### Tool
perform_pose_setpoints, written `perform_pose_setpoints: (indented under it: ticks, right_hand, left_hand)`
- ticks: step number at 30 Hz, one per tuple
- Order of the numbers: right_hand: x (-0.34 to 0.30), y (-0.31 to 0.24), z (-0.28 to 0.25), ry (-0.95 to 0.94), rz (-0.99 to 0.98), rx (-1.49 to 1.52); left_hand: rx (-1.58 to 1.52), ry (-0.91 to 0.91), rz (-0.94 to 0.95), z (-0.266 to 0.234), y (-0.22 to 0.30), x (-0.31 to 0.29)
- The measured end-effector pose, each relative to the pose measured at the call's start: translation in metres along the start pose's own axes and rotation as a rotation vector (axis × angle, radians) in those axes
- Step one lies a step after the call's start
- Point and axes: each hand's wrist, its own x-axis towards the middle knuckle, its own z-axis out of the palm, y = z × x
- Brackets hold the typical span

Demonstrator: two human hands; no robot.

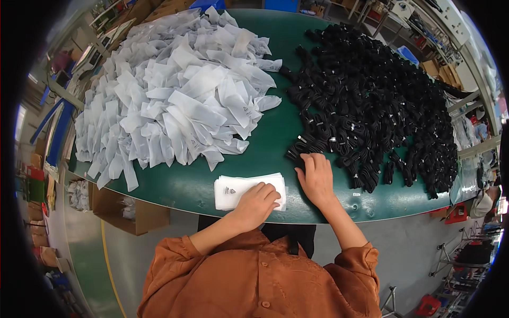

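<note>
A stack of flat white bags (pixel 231 192) with small dark print lies at the near edge of the green table. My left hand (pixel 255 208) rests on its right end, fingers curled together and pinching at the bags' edge. Just right of the stack, my right hand (pixel 318 181) has its fingers closed on a coiled black cable (pixel 298 152) at the near left corner of a big pile of such cables (pixel 366 100). Part of that coil is hidden under the fingers. To the left spreads a large heap of filled whitish bags (pixel 180 95).
A strip of green tabletop (pixel 265 138) runs between the two heaps. Below the table's left edge stands an open cardboard box (pixel 130 220) with some bags inside. Metal frame posts (pixel 480 146) rise at the right, and red bins (pixel 457 213) sit beyond the table.
</note>
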Motion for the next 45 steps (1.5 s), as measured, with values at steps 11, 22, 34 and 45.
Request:
perform_pose_setpoints:
  ticks: [11,22,34,45]
  right_hand:
    - [-0.047,-0.031,-0.030,-0.008,0.514,0.555]
    - [-0.075,-0.035,-0.037,-0.250,0.884,1.234]
    - [-0.064,-0.044,-0.044,-0.542,1.075,1.416]
    - [-0.071,-0.063,-0.035,-0.263,0.637,0.882]
  left_hand:
    - [0.004,0.119,-0.034,0.006,-0.001,0.003]
    - [-0.233,0.080,-0.256,0.000,0.003,0.008]
    - [-0.525,0.110,-0.216,-0.006,-0.001,0.005]
    - [-0.263,0.120,0.047,-0.016,0.006,0.012]
